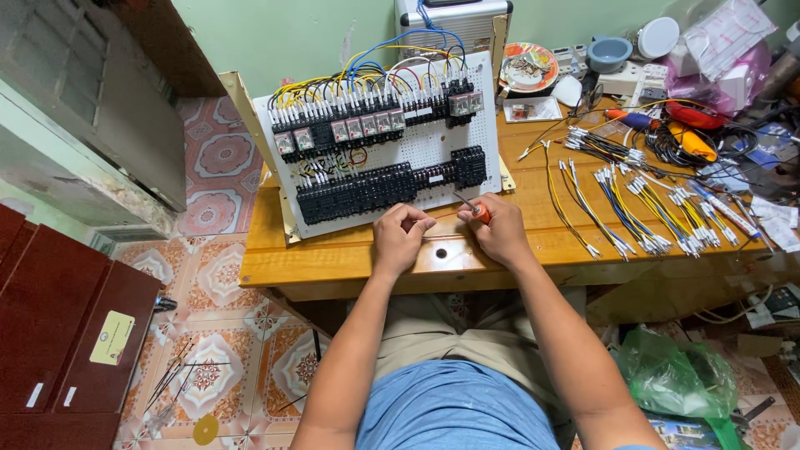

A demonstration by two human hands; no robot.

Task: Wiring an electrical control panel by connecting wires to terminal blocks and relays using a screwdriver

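Hands first, nearest me at the front edge of the varnished wooden table [350,258]: my left hand [398,237] is curled with its fingertips pinching what looks like a thin red wire, and my right hand [500,229] is closed around a small orange-handled screwdriver [472,208] whose tip points up-left, just short of the panel. Just beyond them leans the white perforated wiring panel [433,150] with its rows of black terminal blocks, and I judge the blade could slip off a screw and nick neighbouring wires. Farther right lie bundles of yellow and blue ferruled wires [642,208], which a sweeping forearm might scatter.
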